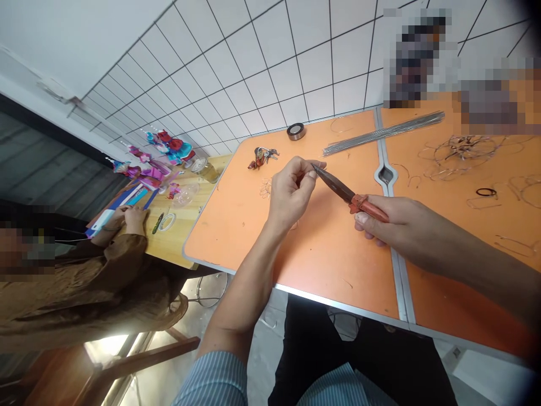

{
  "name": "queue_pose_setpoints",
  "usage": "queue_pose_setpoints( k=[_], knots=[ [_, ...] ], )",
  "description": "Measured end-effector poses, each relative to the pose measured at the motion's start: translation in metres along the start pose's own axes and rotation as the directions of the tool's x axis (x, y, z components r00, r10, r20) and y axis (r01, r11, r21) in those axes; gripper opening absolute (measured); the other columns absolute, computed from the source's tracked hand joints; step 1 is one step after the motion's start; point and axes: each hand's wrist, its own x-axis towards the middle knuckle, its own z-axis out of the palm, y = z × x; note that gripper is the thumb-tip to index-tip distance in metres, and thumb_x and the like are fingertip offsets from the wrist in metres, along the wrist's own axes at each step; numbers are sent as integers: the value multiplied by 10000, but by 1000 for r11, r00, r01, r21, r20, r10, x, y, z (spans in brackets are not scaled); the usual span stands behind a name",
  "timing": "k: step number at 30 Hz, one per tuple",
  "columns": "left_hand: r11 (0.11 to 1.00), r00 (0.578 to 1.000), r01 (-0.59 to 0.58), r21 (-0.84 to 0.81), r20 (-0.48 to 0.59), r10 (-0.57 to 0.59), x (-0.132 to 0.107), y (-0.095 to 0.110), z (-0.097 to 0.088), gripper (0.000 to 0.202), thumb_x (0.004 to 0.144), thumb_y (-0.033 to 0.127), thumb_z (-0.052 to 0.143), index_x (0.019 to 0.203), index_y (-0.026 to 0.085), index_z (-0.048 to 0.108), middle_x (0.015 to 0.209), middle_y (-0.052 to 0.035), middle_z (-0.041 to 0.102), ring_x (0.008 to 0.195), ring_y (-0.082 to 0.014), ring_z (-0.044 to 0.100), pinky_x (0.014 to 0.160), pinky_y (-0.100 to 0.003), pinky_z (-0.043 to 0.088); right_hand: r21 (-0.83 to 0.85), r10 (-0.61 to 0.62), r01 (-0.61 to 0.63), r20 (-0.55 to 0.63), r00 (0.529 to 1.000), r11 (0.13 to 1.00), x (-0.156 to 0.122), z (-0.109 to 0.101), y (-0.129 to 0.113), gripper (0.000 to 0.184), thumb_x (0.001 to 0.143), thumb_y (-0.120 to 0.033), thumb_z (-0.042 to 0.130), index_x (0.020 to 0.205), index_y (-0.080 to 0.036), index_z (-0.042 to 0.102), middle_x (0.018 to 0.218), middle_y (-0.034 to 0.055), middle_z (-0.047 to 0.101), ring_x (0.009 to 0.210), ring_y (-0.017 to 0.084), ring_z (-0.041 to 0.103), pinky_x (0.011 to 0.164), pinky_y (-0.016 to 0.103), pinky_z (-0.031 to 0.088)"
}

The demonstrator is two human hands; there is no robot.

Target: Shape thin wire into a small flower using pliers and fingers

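My right hand [386, 225] is wrapped round the red handles of needle-nose pliers [338, 188], whose dark jaws point up and left. The jaw tip meets the fingertips of my left hand [291, 189], which is pinched closed just above the orange table [236, 225]. Something thin, probably wire, sits in that pinch, too small to make out. A small coil of thin wire [265, 188] lies on the table just left of my left hand.
A bundle of straight metal rods [382, 132], a tape roll [296, 131], a key bunch [262, 156], bent wire loops [462, 149] and a black ring [486, 192] lie on the orange tables. At left, another person's hands [127, 217] work at a wooden table with colourful craft pieces [163, 155].
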Motion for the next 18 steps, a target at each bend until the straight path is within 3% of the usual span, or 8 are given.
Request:
queue_pose_setpoints(
  k=[4, 8, 13, 18],
  knots=[
    [999, 1000, -20, 50, -15, 21, -1, -4, 2, 332, 1100, 436, 759, 901, 245, 574, 1095, -98, 880, 1039, -239, 837, 666, -323, 444, -29, -33, 33, -4, 999, 999, 1, 0, 0, 308, 1102, -447, 560, 855, -276, 493, 715, 18, 598, 630, 216, 525, 616, 396, 317],
    [990, 998, -36, 135, -37, 41, -3, -7, 5, 258, 1092, 359, 726, 922, 249, 567, 1195, -94, 893, 905, -179, 782, 627, -323, 391, -5, -2, 2, -44, 999, 1000, -4, -1, -11, 307, 1087, -457, 615, 865, -278, 502, 695, -4, 516, 626, 209, 457, 629, 396, 305],
    [987, 996, -64, 149, -47, 72, -6, -7, 8, 231, 1109, 323, 690, 937, 251, 555, 1190, -86, 890, 789, -146, 729, 693, -330, 452, 14, 53, -52, -71, 996, 999, -9, 1, -19, 273, 1093, -439, 611, 893, -273, 529, 724, -19, 477, 638, 196, 434, 633, 385, 327],
    [988, 997, -46, 150, -56, 55, -9, -8, 12, 208, 1127, 318, 650, 956, 259, 548, 1181, -84, 883, 860, -165, 763, 729, -326, 479, 50, 91, -87, -102, 991, 995, -13, 6, -23, 217, 1093, -433, 627, 954, -267, 620, 715, -24, 487, 622, 192, 423, 626, 385, 310]
  ],
)
